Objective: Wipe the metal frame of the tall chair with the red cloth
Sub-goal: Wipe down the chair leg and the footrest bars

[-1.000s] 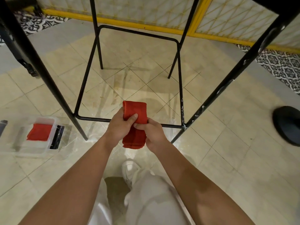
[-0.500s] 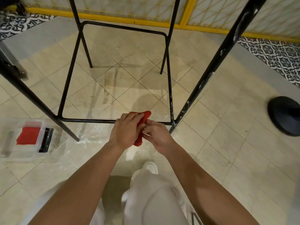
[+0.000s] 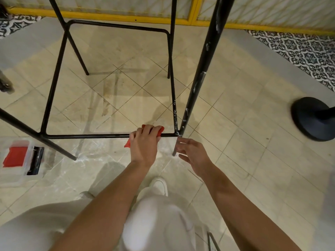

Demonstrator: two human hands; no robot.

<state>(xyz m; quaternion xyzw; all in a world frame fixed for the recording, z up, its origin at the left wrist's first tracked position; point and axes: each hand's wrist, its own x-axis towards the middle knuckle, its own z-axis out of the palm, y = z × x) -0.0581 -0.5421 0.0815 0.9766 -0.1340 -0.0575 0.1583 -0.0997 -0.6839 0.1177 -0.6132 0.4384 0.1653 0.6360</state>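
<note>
Head view, looking down past pale trousers and a white shoe (image 3: 159, 185). Left hand (image 3: 144, 143) curls over the red cloth (image 3: 161, 130) and clamps it round the lower crossbar (image 3: 87, 136) of the metal frame (image 3: 54, 82), close to the corner where the bar meets the front right leg (image 3: 205, 57). One corner of cloth pokes out below the wrist side. Right hand (image 3: 192, 153) holds nothing, fingers loose and spread beside the foot of that leg; whether the fingertips touch the metal, cannot tell. Judged step: wiping the front crossbar, with the other bars and legs probably yet to do. The next move likely calls for a firm wrap and a slide along the bar, then over the corner weld and its pale flecks, where the cloth could snag. Surface: glossy beige tiled floor (image 3: 235, 142), streaked and scuffed. Room: clear plastic box (image 3: 10, 176) with a second red piece (image 3: 15, 156) at left, a round black base (image 3: 308, 120) at right, a yellow strip (image 3: 108, 16) along the wall, patterned tiles (image 3: 299, 49) beyond.
</note>
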